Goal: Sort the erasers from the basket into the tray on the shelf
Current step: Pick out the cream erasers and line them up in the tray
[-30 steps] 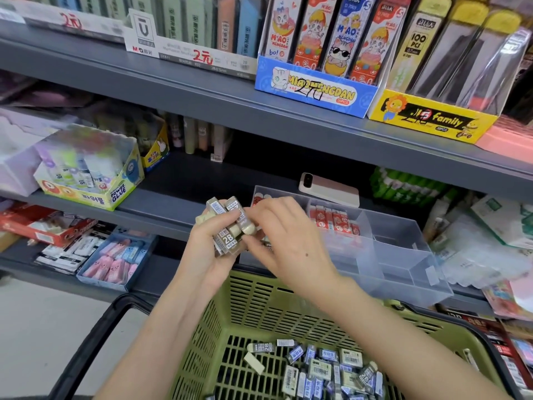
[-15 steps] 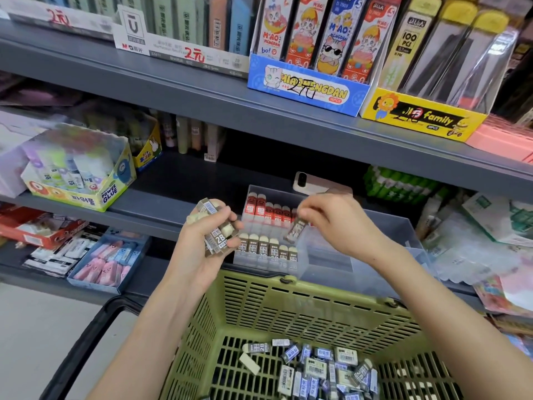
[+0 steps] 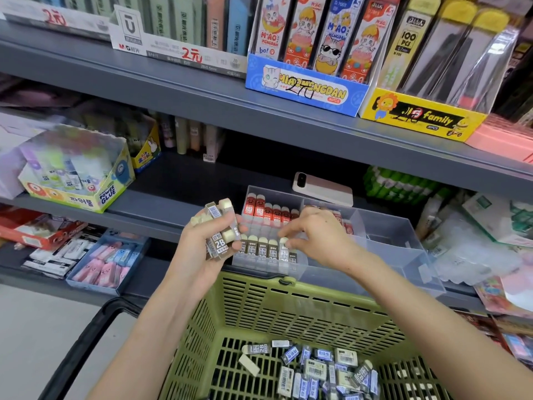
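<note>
The shelf (image 3: 173, 215) runs across the middle of the frame and carries the tray (image 3: 389, 255) at its front edge, so you can reach it easily. The basket (image 3: 288, 310) fills the lower centre, right under the tray, which keeps the travel short. A heap of loose erasers (image 3: 317, 368) lies on its floor at lower right, so plenty of sorting is left.

The tray's left compartment holds a red row (image 3: 265, 210) behind and a brown row (image 3: 259, 249) in front, all on end, likely so the labels show. The compartments to the right look mostly bare.

Your left hand (image 3: 202, 249), centre left, curls round a stack (image 3: 220, 226) of erasers, a ready supply. Your right hand (image 3: 320, 238) reaches over the tray, its fingertips pinching one eraser (image 3: 284, 243) at the right end of the brown row, apparently seating it upright.
</note>
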Motion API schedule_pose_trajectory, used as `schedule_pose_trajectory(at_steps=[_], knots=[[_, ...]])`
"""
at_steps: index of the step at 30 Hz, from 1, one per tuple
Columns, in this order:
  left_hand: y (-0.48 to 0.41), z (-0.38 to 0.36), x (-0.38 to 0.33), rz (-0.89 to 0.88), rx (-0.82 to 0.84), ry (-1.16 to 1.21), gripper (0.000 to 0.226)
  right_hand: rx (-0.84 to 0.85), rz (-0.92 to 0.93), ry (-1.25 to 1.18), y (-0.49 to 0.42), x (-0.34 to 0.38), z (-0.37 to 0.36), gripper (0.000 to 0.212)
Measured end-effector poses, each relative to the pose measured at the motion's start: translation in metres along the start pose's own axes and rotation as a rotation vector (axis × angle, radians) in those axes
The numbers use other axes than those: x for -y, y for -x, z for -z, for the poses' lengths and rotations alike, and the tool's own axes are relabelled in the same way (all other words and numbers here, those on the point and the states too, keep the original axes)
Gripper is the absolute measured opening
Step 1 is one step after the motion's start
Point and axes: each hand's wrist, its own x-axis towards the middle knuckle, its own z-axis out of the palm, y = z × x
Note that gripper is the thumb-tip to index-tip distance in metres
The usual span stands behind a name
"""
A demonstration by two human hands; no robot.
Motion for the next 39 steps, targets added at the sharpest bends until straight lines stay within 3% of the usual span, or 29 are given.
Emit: schedule_pose_trajectory(at_steps=[7, 10, 11, 13, 15, 16, 20, 25, 28, 31, 34, 39], knots=[[0.002, 0.0, 0.001, -0.061, 0.064, -0.12, 0.044, -0.017, 0.085, 0.23, -0.005, 0.009, -0.006, 0.024], [0.003, -0.001, 0.001, -0.082, 0.091, -0.162, 0.032, -0.039, 0.093, 0.343, -0.004, 0.013, -0.002, 0.025], [0.004, -0.002, 0.001, -0.087, 0.112, -0.178, 0.026, -0.095, 0.091, 0.264, -0.001, 0.016, 0.0, 0.025], [0.005, -0.003, 0.0, -0.096, 0.171, -0.218, 0.021, -0.174, 0.065, -0.184, 0.006, 0.027, 0.007, 0.023], [0.005, -0.003, 0.001, -0.108, 0.216, -0.261, 0.027, -0.142, 0.064, -0.676, 0.012, 0.041, 0.017, 0.018], [0.006, -0.003, 0.002, -0.125, 0.227, -0.291, 0.029, -0.128, 0.057, -0.768, 0.014, 0.047, 0.02, 0.014], [0.007, -0.004, 0.008, -0.238, 0.23, -0.5, 0.028, -0.154, 0.014, -0.541, 0.014, 0.058, 0.02, 0.017], [0.009, -0.005, 0.005, -0.245, 0.168, -0.381, 0.02, -0.22, -0.067, -0.632, 0.012, 0.035, 0.036, 0.01], [0.007, -0.002, 0.002, -0.247, 0.081, -0.353, 0.019, -0.241, -0.06, -0.315, 0.01, 0.014, 0.041, 0.014], [0.006, -0.002, 0.002, -0.232, 0.054, -0.322, 0.021, -0.116, 0.035, 0.037, 0.007, 0.009, 0.03, 0.017], [0.007, -0.002, 0.002, -0.236, 0.038, -0.347, 0.026, -0.01, 0.105, 0.207, 0.004, 0.008, 0.014, 0.016], [0.009, -0.004, 0.002, -0.244, 0.017, -0.384, 0.03, 0.04, -0.059, -0.051, 0.002, -0.002, 0.013, 0.021]])
